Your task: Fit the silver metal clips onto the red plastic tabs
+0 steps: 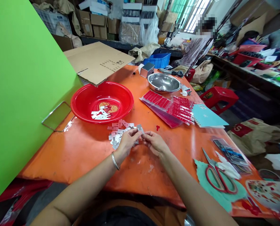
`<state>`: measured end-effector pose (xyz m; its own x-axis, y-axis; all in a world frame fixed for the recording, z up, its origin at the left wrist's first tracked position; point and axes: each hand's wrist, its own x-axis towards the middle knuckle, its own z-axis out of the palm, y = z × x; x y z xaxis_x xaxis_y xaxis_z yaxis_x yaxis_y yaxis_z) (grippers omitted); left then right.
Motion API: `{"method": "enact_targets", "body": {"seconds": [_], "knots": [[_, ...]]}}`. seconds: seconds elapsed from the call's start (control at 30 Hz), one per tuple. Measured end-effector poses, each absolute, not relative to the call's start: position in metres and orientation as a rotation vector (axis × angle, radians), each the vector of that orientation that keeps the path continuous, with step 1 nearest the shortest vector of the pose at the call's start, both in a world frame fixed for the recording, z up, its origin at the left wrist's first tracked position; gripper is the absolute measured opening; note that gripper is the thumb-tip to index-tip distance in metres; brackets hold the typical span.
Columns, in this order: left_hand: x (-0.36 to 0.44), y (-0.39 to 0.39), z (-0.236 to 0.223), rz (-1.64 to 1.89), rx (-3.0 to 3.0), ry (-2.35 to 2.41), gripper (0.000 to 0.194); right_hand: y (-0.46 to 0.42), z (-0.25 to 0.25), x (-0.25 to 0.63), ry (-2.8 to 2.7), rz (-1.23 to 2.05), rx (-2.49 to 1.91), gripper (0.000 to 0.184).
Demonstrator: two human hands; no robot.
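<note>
Around me the workroom is crowded with stacked brown cartons [99,23], and far off to the right a co-worker [196,51] stands with their back to me. A tall bright green board [24,94] fills my left side, beside the long orange-covered desk [71,157] where I work. At the far left of the desk, a flattened brown cardboard sheet [97,62] overhangs a wide round red plastic basin [128,108] holding a few silver tabs [101,114]. Further right sit a shiny stainless steel bowl [163,82], a fanned stack of red-and-clear plastic strips [168,108] and a pale blue notebook [207,116]. At the near right, red-handled scissors [221,179] lie on a torn teal sheet [201,169]. Just in front of the basin is a loose pile of small silver metal tabs [117,133]. My left hand [128,141], with a thin silver bangle [115,160] on its wrist, and my right hand [155,143] are close together beside the pile, fingertips meeting at one small silver tab [140,128]. The left pinches it; I cannot tell whether the right grips it too. I judge that I am handling these tabs singly, and this one calls for a firm, clean hold.
</note>
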<state>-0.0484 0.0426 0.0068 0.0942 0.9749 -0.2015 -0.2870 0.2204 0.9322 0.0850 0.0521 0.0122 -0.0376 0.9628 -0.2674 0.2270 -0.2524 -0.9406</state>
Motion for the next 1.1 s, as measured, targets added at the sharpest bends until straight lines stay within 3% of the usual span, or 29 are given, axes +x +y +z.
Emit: {"method": "enact_targets", "body": {"seconds": [0.13,0.3,0.57,0.77,1.0,1.1], "knots": [[-0.037,0.028,0.014,0.971,1.381,1.166,0.025,0.004,0.011,0.11,-1.269,1.252,-1.518,0.026],[-0.021,0.004,0.015,0.47,2.246,1.392,0.028,-0.034,-0.01,0.149,-1.8,0.392,-1.477,0.034],[-0.005,-0.004,-0.003,0.179,2.415,1.428,0.029,-0.047,-0.034,0.156,-2.243,0.052,-1.463,0.042],[-0.007,-0.002,-0.003,0.128,2.422,1.442,0.029,-0.048,-0.039,0.155,-2.252,-0.01,-1.46,0.042],[-0.003,0.0,0.014,0.24,2.218,1.337,0.025,-0.01,-0.018,0.163,-1.745,0.556,-1.516,0.026],[0.005,-0.006,0.015,0.207,2.125,1.305,0.025,0.029,-0.01,0.165,-1.603,0.526,-1.758,0.017]]}}
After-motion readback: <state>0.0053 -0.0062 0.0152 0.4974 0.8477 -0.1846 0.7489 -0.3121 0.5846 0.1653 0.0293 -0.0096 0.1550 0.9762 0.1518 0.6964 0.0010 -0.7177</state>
